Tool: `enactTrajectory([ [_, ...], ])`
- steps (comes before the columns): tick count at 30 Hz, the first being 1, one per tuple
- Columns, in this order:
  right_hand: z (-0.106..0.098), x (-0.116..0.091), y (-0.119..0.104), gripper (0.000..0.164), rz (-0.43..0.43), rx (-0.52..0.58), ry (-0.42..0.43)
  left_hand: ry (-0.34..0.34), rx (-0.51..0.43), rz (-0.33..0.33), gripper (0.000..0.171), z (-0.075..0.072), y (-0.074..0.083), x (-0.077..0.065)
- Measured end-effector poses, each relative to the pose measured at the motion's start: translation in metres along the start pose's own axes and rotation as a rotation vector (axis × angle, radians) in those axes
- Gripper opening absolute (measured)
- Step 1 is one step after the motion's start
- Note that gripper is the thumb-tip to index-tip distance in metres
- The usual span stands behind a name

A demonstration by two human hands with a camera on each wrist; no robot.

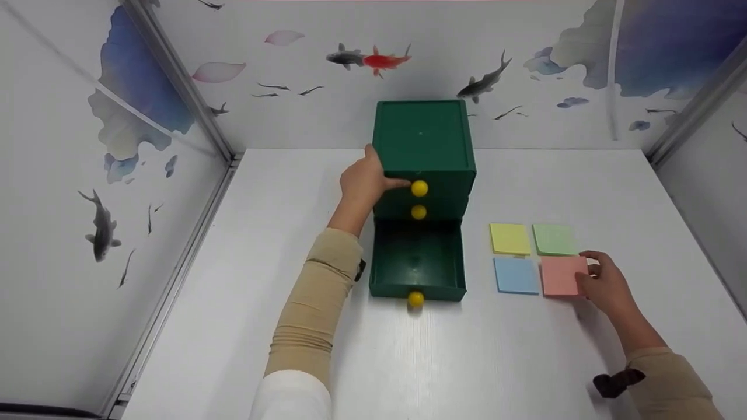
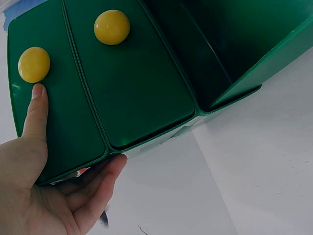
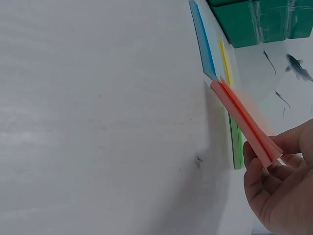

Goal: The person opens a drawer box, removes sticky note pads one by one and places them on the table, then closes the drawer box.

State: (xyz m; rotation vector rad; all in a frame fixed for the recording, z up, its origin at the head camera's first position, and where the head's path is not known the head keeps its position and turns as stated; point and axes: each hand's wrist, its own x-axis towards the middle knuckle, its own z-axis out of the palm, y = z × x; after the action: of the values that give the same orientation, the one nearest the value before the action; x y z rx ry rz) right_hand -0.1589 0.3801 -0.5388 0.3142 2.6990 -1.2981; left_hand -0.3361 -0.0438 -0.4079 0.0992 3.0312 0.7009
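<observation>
A green drawer box with yellow round knobs stands at the back of the table. Its bottom drawer is pulled out, with nothing inside. My left hand grips the box's left side, thumb across the top drawer's front beside its knob, fingers along the side wall. My right hand pinches a pink sticky-note pad by its right edge. In the right wrist view that pad is tilted, its sheets slightly fanned. Blue, yellow and green pads lie close to it.
The white table ends at a back wall painted with fish and petals. A metal-framed side panel stands to the left. The drawer box is between the left arm and the pads.
</observation>
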Motion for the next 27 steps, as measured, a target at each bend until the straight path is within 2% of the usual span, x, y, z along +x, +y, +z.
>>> enactTrajectory([
  [4, 0.001, 0.003, 0.004, 0.055, 0.023, -0.043, -0.017, -0.007, 0.004, -0.007, 0.103, 0.000, 0.001, 0.000],
  [12, 0.001, 0.009, 0.005, 0.053, 0.004, -0.173, 0.021, -0.014, 0.027, -0.028, 0.108, 0.001, 0.001, 0.001],
  [20, 0.000, 0.016, 0.005, 0.055, 0.100, -0.187, -0.010, -0.012, 0.015, -0.013, 0.105, 0.000, 0.001, 0.001],
  [27, -0.003, 0.018, 0.006, 0.055, 0.118, -0.178, -0.037, -0.016, 0.003, -0.011, 0.103, -0.001, 0.000, 0.001],
])
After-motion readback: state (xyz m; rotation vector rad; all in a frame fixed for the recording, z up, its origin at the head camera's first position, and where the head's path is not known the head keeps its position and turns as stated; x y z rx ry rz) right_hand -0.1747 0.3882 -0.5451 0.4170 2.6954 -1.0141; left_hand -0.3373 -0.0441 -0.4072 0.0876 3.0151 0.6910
